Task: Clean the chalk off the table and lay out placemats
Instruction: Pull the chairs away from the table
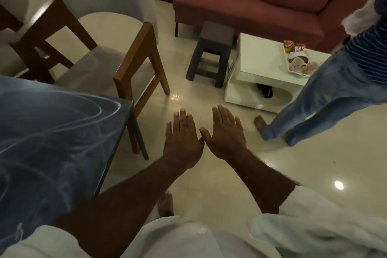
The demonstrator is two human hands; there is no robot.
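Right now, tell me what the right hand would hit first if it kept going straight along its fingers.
Probably the dark stool: the right hand, flat and open, points up the frame toward its near legs. The white low table sits just right of that line, and depth is unclear.

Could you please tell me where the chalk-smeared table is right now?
In the head view, the chalk-smeared dark rectangular table fills the lower left, left of the open left hand, with the grey-backed wooden chair just beyond its far corner.
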